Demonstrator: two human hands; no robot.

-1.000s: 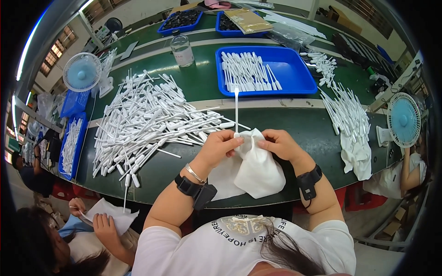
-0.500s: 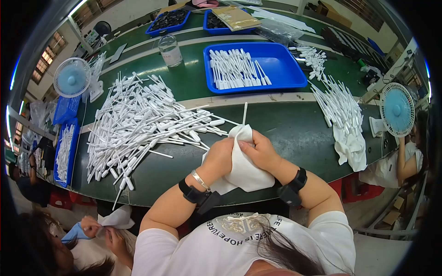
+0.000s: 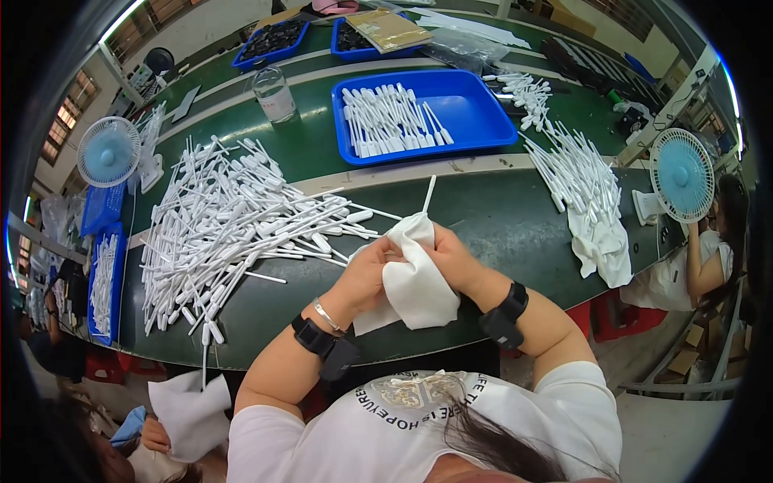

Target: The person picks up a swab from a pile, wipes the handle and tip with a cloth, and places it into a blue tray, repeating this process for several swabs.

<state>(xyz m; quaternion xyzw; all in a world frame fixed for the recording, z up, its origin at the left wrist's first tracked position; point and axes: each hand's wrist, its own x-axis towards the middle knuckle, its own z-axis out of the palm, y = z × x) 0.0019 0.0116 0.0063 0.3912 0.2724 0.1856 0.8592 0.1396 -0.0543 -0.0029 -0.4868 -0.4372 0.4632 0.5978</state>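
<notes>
A white cloth [image 3: 423,291] is bunched between my two hands above the near edge of the dark green table. Wrapped in its top is a thin white plastic stick [image 3: 430,193], whose upper end pokes out; the rest is hidden. My left hand [image 3: 364,278] is closed on the cloth's left side, and my right hand [image 3: 456,259] grips it from the right, with fingers partly covered. To the left spreads a large heap of loose white sticks [image 3: 233,233] with thicker rounded ends. A blue tray [image 3: 479,113] beyond my hands holds a row of them.
More sticks [image 3: 576,173] lie on another cloth [image 3: 600,253] at the right, beside a fan [image 3: 681,175]. A clear bottle [image 3: 274,97] stands beyond the heap. A second fan [image 3: 109,151] and a narrow blue tray [image 3: 117,278] are at left. A co-worker's hand [image 3: 155,435] holds cloth at lower left.
The whole view has shifted slightly left. The cloth has turned in my hands, its fold now hanging over the front. The co-worker's cloth at lower left is now spread out.
</notes>
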